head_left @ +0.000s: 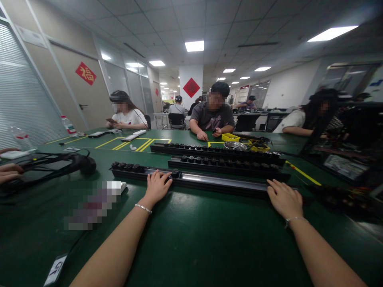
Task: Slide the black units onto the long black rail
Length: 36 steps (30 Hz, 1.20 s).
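A long black rail (221, 181) with a shiny channel lies across the green table in front of me. Several small black knob-like parts (128, 166) sit in its left end. One more black part (175, 173) stands in the channel, just right of my left hand (158, 186). That hand rests on the rail with fingers stretched, fingertips at or beside this part; contact is unclear. At the rail's right end lies my right hand (285, 198), its fingers extended over the edge. Behind are two more black rails, a nearer one (230, 167) and a farther one (158, 148), both lined with similar parts.
A phone-like object (95, 205), partly blurred, lies left of my forearm, with a tagged cable (55, 271). Black straps (60, 161) and another person's hand (10, 172) are far left. Opposite, a person (212, 113) sits by a yellow tray (230, 137). Dark equipment (347, 143) stands right.
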Each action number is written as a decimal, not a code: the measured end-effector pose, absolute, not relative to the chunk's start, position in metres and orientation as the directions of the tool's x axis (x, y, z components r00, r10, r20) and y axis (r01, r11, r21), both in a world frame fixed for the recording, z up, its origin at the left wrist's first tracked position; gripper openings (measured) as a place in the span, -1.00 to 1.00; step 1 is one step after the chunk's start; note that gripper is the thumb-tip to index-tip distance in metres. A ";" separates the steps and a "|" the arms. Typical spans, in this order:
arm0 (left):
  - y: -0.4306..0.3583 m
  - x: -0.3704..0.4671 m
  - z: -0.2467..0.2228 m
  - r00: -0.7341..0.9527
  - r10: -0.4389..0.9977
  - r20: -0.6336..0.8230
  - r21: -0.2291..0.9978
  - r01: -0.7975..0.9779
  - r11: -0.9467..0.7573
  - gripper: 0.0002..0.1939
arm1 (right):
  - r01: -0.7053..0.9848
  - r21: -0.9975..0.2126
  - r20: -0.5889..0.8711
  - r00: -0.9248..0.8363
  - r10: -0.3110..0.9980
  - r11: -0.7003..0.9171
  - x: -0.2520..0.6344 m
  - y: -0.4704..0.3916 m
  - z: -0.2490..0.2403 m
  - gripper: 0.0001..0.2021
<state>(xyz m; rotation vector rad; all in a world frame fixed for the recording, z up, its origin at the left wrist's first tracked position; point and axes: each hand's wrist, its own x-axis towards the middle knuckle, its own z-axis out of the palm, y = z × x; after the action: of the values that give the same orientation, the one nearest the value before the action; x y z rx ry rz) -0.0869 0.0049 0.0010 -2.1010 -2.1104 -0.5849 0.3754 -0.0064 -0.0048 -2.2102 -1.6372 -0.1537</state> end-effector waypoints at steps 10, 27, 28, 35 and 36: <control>0.005 -0.086 0.001 -0.028 0.935 0.353 0.178 0.983 -0.038 -0.57 | 0.944 -0.230 0.335 0.305 0.892 -0.237 0.375 -0.007 -0.006 -0.42; 0.005 -0.083 -0.002 0.039 0.926 0.376 0.173 0.979 -0.112 -0.56 | 0.947 -0.229 0.356 0.296 0.886 -0.224 0.378 -0.005 -0.009 -0.43; 0.006 -0.083 -0.002 0.046 0.925 0.378 0.171 0.978 -0.119 -0.55 | 0.948 -0.227 0.358 0.294 0.886 -0.222 0.378 -0.005 -0.010 -0.42; 0.006 -0.082 -0.004 0.062 0.925 0.374 0.155 0.979 -0.129 -0.54 | 0.951 -0.230 0.367 0.282 0.886 -0.208 0.378 -0.005 -0.010 -0.42; 0.006 -0.082 -0.004 0.062 0.925 0.375 0.153 0.980 -0.128 -0.54 | 0.950 -0.235 0.371 0.284 0.884 -0.206 0.378 -0.005 -0.009 -0.42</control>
<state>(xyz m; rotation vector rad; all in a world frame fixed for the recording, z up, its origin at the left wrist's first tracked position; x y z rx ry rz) -0.0820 0.0059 -0.0044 -2.1818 -1.9752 -0.5849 0.3778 -0.0055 -0.0093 -2.1469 -1.6481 -0.2150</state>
